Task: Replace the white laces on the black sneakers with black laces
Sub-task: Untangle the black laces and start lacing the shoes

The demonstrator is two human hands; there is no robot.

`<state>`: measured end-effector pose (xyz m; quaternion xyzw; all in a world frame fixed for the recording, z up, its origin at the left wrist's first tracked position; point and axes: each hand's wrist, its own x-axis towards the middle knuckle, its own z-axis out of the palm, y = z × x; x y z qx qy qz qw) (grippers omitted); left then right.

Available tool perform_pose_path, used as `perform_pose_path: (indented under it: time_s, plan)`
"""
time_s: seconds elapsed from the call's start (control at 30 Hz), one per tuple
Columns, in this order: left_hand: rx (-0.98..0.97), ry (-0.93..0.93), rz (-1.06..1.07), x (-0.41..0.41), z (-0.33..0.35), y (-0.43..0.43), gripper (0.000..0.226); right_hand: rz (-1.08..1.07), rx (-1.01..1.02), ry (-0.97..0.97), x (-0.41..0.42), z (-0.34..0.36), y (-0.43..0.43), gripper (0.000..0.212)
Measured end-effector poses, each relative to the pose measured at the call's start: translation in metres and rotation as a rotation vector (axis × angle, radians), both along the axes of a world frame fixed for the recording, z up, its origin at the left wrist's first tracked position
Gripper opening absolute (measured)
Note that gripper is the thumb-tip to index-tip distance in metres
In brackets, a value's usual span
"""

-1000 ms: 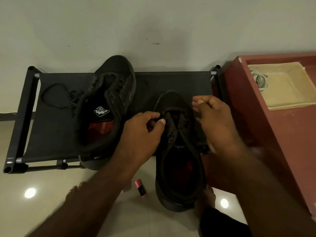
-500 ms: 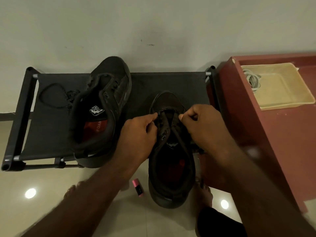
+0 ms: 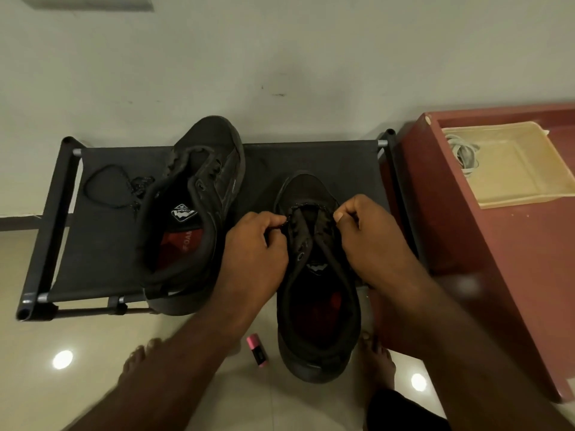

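Two black sneakers are on a black fabric rack (image 3: 326, 157). The right sneaker (image 3: 317, 312) hangs off the rack's front edge, heel toward me. My left hand (image 3: 253, 244) pinches a black lace end at the left eyelets near its toe. My right hand (image 3: 370, 234) pinches the black lace at the right eyelets. The left sneaker (image 3: 193, 213) lies tilted on the rack with no lace visible. A loose black lace (image 3: 115, 188) lies on the rack left of it. White laces (image 3: 465, 155) sit coiled in a beige tray (image 3: 513, 194).
The beige tray rests on a red-brown cabinet (image 3: 466, 250) right of the rack. A small pink object (image 3: 257, 349) lies on the glossy tile floor between my bare feet (image 3: 376, 359). A pale wall stands behind the rack.
My right hand came down from above the shoe to the right eyelets and now pinches the lace. My left hand stayed at the left eyelets. The camera view shifted slightly.
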<state>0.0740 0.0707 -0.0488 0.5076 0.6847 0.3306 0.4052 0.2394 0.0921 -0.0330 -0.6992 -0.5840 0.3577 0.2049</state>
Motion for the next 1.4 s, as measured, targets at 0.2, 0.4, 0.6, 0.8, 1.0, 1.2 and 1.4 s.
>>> perform_pose_path:
  time_s: [0.2,0.4,0.6,0.8,1.0,1.2,1.4]
  plan:
    - [-0.029,-0.046,-0.004,0.001,0.0,0.003,0.007,-0.073,-0.029,0.037,-0.005,0.004,-0.002,0.016]
    - [-0.039,-0.052,0.014,0.005,-0.002,0.005,0.01,-0.092,0.006,0.043,-0.014,0.003,-0.001,0.022]
    - [-0.075,-0.094,-0.039,0.0,0.007,0.003,0.023,-0.073,-0.053,0.091,-0.012,0.006,-0.002,0.019]
    - [-0.064,-0.037,-0.16,-0.004,0.004,0.003,0.026,-0.072,-0.039,0.025,-0.01,0.001,-0.003,0.019]
    - [-0.045,-0.087,-0.025,-0.003,0.0,0.006,0.008,-0.146,-0.068,0.059,-0.005,-0.001,-0.001,0.017]
    - [-0.045,-0.06,0.004,-0.001,-0.003,0.009,0.009,-0.113,0.008,0.058,-0.013,-0.004,-0.003,0.021]
    - [-0.087,-0.231,0.135,0.0,0.0,0.012,0.019,-0.074,0.098,0.132,-0.014,-0.005,-0.004,0.016]
